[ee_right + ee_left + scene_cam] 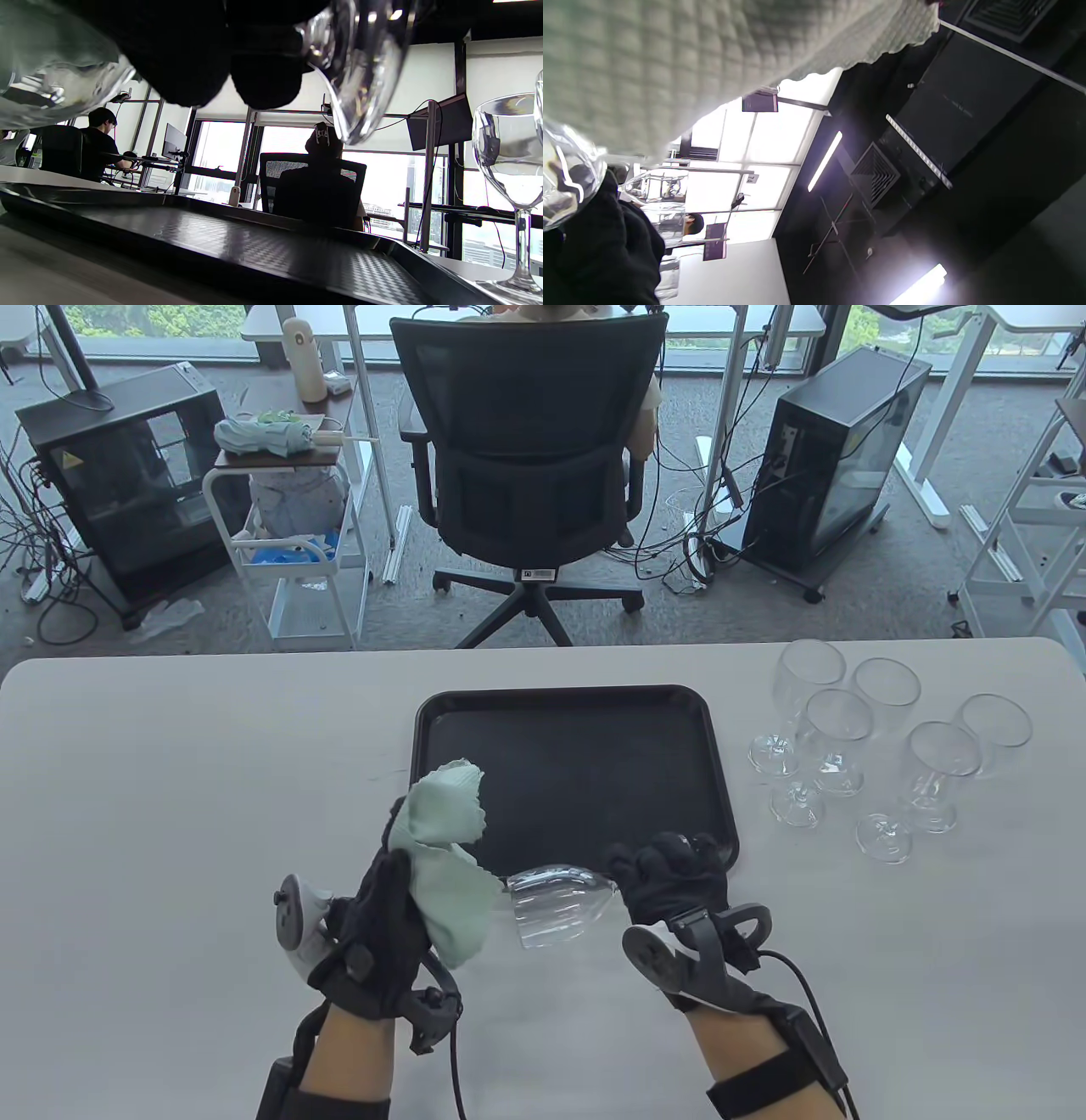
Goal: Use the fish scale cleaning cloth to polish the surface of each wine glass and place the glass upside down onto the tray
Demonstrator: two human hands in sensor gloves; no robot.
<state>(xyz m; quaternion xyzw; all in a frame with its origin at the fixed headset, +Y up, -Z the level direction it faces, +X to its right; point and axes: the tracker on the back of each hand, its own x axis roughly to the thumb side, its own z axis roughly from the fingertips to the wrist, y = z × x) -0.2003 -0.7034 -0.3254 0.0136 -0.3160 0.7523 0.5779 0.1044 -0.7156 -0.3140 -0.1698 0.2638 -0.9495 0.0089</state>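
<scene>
The right hand point(674, 882) curls its fingers round the stem end of a clear wine glass point(556, 903), held sideways above the tray's near edge. The left hand point(386, 916) clutches the pale green cloth point(445, 857) (quilted, scalloped hem) beside its bowl. The black textured tray point(573, 708) is rectangular with rounded corners.

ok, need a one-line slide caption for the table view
Right hand holds a wine glass sideways toward the cloth in the left hand, near the tray; five glasses wait.
</scene>
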